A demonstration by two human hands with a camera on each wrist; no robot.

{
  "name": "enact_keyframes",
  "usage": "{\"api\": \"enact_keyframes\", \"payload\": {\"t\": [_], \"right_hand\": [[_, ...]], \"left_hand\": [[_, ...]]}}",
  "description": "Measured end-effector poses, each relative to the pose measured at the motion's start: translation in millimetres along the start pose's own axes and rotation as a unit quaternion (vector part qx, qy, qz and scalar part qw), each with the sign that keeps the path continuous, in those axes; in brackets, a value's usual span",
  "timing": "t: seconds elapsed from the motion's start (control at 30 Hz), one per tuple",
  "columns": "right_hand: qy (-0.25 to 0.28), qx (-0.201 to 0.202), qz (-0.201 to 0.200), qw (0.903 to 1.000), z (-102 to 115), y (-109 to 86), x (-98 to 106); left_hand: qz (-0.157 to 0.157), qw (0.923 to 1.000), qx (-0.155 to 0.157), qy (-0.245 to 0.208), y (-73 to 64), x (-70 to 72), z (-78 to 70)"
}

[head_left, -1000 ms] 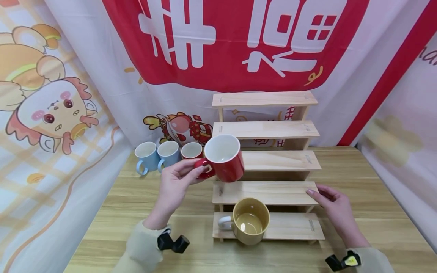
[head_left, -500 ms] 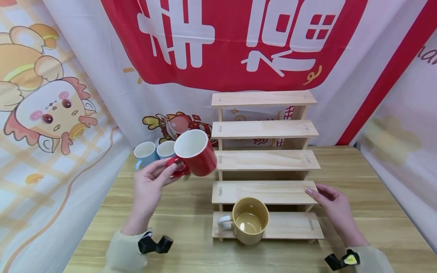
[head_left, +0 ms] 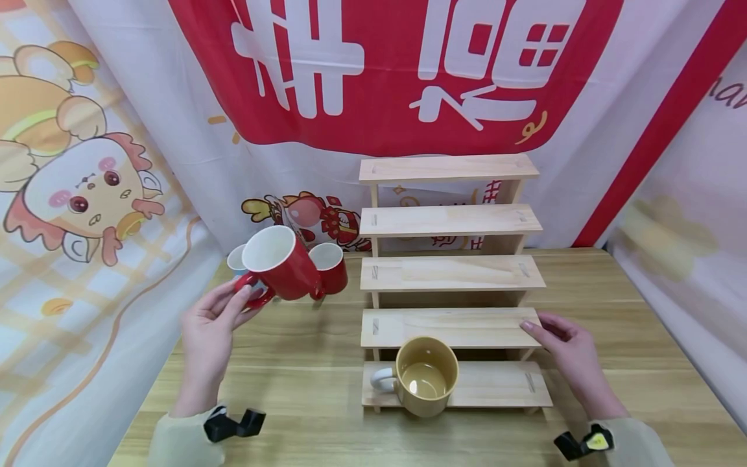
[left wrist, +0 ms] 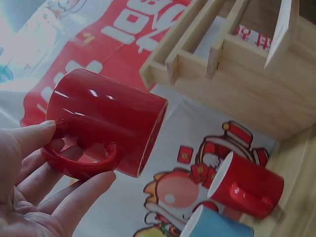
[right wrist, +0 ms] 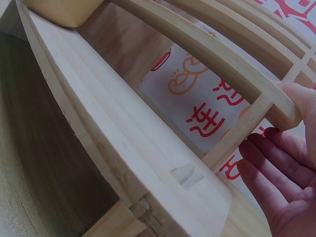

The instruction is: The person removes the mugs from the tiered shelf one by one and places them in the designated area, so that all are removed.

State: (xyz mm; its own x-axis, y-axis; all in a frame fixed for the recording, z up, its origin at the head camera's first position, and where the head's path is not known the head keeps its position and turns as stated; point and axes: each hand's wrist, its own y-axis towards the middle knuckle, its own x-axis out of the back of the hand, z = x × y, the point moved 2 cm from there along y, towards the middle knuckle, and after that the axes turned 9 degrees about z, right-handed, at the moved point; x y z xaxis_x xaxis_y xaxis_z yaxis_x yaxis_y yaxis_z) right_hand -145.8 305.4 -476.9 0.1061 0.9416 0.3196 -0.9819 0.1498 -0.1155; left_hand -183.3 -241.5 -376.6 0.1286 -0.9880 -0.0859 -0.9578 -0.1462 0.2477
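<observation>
My left hand [head_left: 213, 331] holds a red mug [head_left: 286, 266] with a white inside by its handle, up in the air left of the stepped wooden shelf [head_left: 449, 327]. In the left wrist view, finger and thumb grip the red handle [left wrist: 81, 165]. My right hand [head_left: 569, 353] grips the right end of the shelf's second tier from the bottom, thumb on top and fingers at the side below. On the lowest tier sits a yellow mug [head_left: 426, 402] with a white handle turned left.
Behind the held mug, a second red mug [head_left: 334, 275] stands on the wood-grain table [head_left: 315, 402]. A light blue mug [head_left: 235, 259] is mostly hidden by the held mug. Printed cloth [head_left: 192, 97] hangs at the back and sides.
My left hand has carried the red mug leftward, away from the shelf, bringing the second red mug back into sight and covering the blue ones. My right hand keeps its place.
</observation>
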Motion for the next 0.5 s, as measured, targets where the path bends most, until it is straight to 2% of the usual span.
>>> {"api": "enact_keyframes", "payload": {"t": [0.27, 0.5], "right_hand": [[-0.004, -0.010, 0.005, 0.9999, 1.0, -0.2, -0.9], [-0.009, -0.006, 0.000, 0.9999, 1.1, 0.6, -0.5]], "left_hand": [[-0.060, 0.9978, 0.029, -0.006, -7.9, 29.3, 11.7], [-0.107, 0.9919, 0.067, 0.015, -11.8, 50.8, 25.0]]}}
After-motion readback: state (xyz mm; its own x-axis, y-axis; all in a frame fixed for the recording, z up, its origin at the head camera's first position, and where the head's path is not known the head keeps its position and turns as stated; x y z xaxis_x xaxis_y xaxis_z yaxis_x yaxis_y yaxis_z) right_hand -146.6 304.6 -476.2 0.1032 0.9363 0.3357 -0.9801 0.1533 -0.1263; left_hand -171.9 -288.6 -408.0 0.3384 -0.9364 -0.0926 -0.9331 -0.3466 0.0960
